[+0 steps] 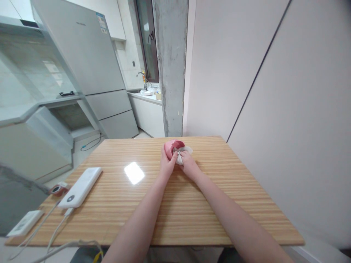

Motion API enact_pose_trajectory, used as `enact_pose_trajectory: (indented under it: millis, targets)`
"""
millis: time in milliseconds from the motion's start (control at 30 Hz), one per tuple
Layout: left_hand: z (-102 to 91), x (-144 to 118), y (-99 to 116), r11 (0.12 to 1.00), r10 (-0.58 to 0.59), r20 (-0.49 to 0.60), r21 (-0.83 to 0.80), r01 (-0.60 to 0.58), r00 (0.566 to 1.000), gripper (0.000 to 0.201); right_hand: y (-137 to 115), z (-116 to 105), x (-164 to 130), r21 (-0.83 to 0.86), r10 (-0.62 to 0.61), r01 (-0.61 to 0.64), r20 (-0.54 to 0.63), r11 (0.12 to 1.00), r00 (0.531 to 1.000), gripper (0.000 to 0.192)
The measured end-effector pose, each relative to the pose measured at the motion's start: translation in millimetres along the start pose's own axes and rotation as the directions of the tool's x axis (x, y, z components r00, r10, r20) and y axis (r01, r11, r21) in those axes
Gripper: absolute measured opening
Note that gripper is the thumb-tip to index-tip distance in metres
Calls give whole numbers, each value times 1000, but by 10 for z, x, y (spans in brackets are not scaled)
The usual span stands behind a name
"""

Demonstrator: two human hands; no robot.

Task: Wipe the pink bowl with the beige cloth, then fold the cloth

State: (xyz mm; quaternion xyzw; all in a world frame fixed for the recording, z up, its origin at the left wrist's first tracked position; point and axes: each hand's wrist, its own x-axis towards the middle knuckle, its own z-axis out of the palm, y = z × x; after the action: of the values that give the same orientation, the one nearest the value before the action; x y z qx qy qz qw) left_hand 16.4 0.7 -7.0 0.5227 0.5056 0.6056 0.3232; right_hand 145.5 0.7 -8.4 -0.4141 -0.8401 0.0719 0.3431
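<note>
A small pink cup [173,146] lies tipped on its side on the wooden table [219,190], its darker red inside facing me. My left hand [167,163] grips the cup from the left. My right hand [188,164] holds a crumpled white tissue [183,154] pressed against the cup's rim and mouth. Both hands meet at the far middle of the table, forearms stretched out over the wood.
A white power bank [80,187] with a cable lies at the left of the table, a small red object [58,189] beside it and a flat white device [25,223] at the near left corner. A wall runs along the right edge. A fridge [90,62] and sink counter [145,95] stand behind.
</note>
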Motion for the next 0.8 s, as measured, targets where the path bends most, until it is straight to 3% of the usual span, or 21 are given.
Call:
enact_pose_trajectory:
  millis: [167,333,400,500,567,667,800]
  targets:
    - [-58,4,33,990,43,-16,134,-41,999,65,39,9,6,-20,-26,27,35,999,999,29]
    - [-167,44,148,945,186,154,241,-219,970,64,125,1,4,-125,-12,22,79,992,997,33]
    - [-130,39,139,969,144,128,181,-166,981,68,128,5,-2,-138,-8,19,82,990,997,30]
    - [-8,8,82,1000,-28,0,-4,28,1000,75,73,31,-10,-99,5,-1,33,995,999,30]
    - [61,-16,54,989,-117,-11,-94,116,993,73,23,55,-16,-45,51,-52,-20,998,998,33]
    - [67,-21,66,988,-133,7,-83,133,991,63,-13,72,-16,20,109,-108,-32,994,994,32]
    - [-67,44,121,994,-107,11,-19,108,994,63,25,22,10,-31,21,-20,41,999,999,30]
